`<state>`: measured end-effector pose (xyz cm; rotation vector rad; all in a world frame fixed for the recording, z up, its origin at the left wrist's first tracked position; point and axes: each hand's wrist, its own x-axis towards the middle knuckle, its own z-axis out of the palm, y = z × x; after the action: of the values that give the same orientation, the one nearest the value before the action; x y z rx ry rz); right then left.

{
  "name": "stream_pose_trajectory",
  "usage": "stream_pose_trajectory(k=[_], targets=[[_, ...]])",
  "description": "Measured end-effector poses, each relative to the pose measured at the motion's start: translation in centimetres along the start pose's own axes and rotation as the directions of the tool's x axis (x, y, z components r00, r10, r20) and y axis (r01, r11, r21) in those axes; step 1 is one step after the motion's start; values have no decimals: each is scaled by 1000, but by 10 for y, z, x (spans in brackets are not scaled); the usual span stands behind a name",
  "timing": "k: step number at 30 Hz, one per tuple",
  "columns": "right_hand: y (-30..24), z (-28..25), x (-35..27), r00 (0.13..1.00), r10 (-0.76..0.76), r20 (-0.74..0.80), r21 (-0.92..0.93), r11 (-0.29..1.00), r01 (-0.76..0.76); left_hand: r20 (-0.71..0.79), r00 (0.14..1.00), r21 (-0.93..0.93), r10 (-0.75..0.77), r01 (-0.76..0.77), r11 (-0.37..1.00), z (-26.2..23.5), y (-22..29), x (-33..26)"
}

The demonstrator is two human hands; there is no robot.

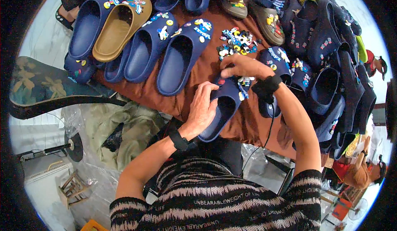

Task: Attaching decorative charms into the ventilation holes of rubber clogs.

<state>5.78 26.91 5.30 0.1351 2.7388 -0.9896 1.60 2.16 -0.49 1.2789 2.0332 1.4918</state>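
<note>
My left hand is wrapped around the side of a navy clog, holding it steady on the brown table. My right hand sits on the clog's toe, fingertips pinched on a small charm, can't quite see it. Pile of loose charms just beyond my right hand, more clogs past my left

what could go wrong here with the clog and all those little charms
The navy clog overhangs the table's near edge, steadied only by the left hand; if that grip eases it could tip off. The right hand works beside the loose pile of charms, so a sweep of the wrist might scatter them. The cable hanging from the right wristband could snag a nearby clog.
</note>
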Motion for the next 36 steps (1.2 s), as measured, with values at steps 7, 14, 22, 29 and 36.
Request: stream_pose_trajectory(k=[7, 14, 22, 29, 36], targets=[[50, -62, -51, 842, 151, -518, -95, 968, -232, 7, 1000, -6, 8, -8, 1000, -3, 1, 1], [72, -13, -46, 904, -82, -419, -753, 588, -295, 11, 1000, 7, 12, -12, 1000, -1, 1, 1], [103, -3, -28, 915, 61, -400, -762, 532, -369, 13, 1000, -20, -11, 11, 1000, -1, 5, 2], [67, -24, -35, 889, 174, -423, -293, 902, -316, 13, 999, -21, -30, 30, 999, -3, 2, 1], [39, -25, -40, 964, 188, -190, 558, 828, -51, 28, 999, -16, -19, 19, 1000, -2, 1, 1]])
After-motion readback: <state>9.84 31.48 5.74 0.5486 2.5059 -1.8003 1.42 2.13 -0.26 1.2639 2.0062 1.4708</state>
